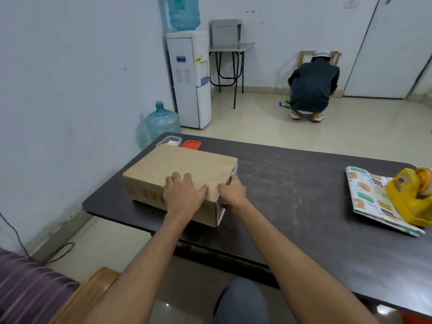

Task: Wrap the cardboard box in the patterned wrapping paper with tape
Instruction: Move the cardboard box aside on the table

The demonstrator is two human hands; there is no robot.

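Cardboard box [180, 169] sits at the left end of the table [304, 195], well apart from the folded wrapping paper [364, 195] under the tape dispenser [406, 199]. Left hand [182, 192] lies flat on its top and right hand [232, 191] grips its right end, probably to slide it over.

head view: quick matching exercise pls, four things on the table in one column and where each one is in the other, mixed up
1 box
2 tape dispenser
3 paper
4 red lid

a folded, at the right end of the table
b behind the box, by the far edge
c touched by left hand and right hand
d sitting on the paper

Pairs: 1-c, 2-d, 3-a, 4-b
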